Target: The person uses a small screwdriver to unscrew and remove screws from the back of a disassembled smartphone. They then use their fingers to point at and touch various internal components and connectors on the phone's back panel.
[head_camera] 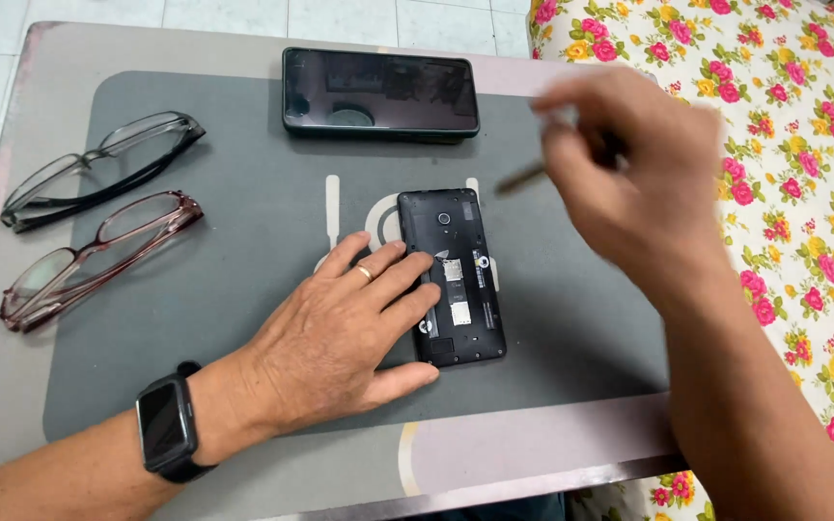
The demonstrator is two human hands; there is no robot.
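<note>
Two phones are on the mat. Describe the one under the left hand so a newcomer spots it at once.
On the grey mat, look at the middle, where the left hand presses down. The opened phone lies there upright, back cover off, card slots and camera hole exposed. The other phone, at the mat's far edge, lies sideways with its dark screen up.

Left hand point(340, 328) flat on opened phone point(452, 277), right hand point(629, 183) raised with thin tool point(521, 178), second phone point(380, 92), two glasses point(98, 251) on mat point(243, 193)
</note>
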